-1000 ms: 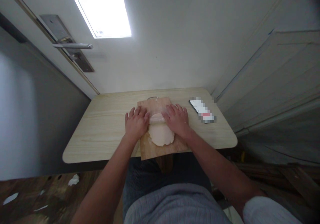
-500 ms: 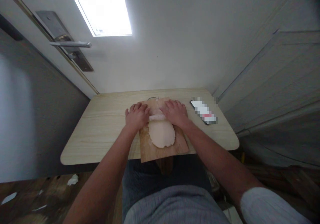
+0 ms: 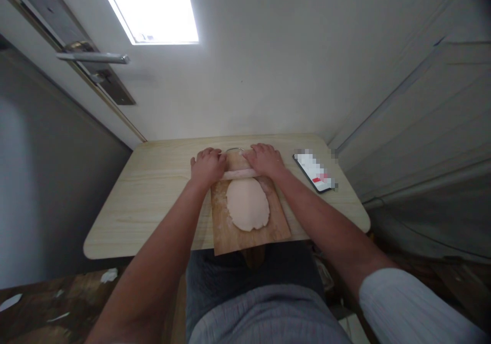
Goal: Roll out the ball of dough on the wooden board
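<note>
A flat, roughly round sheet of dough (image 3: 248,205) with a ragged near edge lies on a wooden cutting board (image 3: 245,241). Across the board, at the dough's far edge, sits a flour-dusted rolling pin (image 3: 240,174). My left hand (image 3: 209,167) is closed over the pin's left end, and my right hand (image 3: 264,159) over its right end. Both palms face down and cover the pin's ends. Beyond the pin, a metal loop handle (image 3: 235,149) shows at the board's far end.
The board rests on a pale wooden table (image 3: 146,200), its near edge overhanging. To the right lies a phone (image 3: 313,172) with its screen lit. A white door with a lever handle (image 3: 94,57) stands behind the table. Scraps of paper (image 3: 109,275) lie on the floor at left.
Both hands have moved away from me with the rolling pin, toward the board's far end. More of the dough's far edge now shows. The view has shifted slightly.
</note>
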Tool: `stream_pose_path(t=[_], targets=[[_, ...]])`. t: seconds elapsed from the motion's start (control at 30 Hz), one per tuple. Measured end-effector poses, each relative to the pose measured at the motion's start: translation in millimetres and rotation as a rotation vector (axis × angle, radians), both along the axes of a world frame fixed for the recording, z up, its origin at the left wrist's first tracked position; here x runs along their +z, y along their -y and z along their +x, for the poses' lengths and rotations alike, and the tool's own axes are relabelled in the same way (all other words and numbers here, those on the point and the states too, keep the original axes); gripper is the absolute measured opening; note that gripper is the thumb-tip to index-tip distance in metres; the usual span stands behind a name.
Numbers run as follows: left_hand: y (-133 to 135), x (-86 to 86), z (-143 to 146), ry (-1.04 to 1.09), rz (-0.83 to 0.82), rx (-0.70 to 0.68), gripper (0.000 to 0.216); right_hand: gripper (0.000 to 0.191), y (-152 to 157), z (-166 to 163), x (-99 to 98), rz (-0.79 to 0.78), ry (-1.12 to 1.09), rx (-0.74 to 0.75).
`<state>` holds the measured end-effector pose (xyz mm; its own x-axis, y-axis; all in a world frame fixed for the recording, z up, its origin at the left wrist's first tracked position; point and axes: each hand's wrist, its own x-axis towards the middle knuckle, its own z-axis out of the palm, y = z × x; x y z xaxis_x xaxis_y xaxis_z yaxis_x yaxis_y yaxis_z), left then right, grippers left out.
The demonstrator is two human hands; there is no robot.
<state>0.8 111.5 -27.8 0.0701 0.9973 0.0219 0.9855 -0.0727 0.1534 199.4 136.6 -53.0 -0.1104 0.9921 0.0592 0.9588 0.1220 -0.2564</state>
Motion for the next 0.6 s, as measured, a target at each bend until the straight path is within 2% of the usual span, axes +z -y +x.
stream_pose_path(t=[0.17, 0.6], targets=[[4.9, -0.7, 0.4, 0.009, 0.032, 0.003, 0.047, 0.059, 5.8, 2.3, -5.9, 0.029, -0.001, 0.013], [49.4, -4.2, 5.4, -0.051, 0.103, -0.060, 0.049, 0.065, 44.5, 4.4, -3.2, 0.107, 0.023, -0.015]])
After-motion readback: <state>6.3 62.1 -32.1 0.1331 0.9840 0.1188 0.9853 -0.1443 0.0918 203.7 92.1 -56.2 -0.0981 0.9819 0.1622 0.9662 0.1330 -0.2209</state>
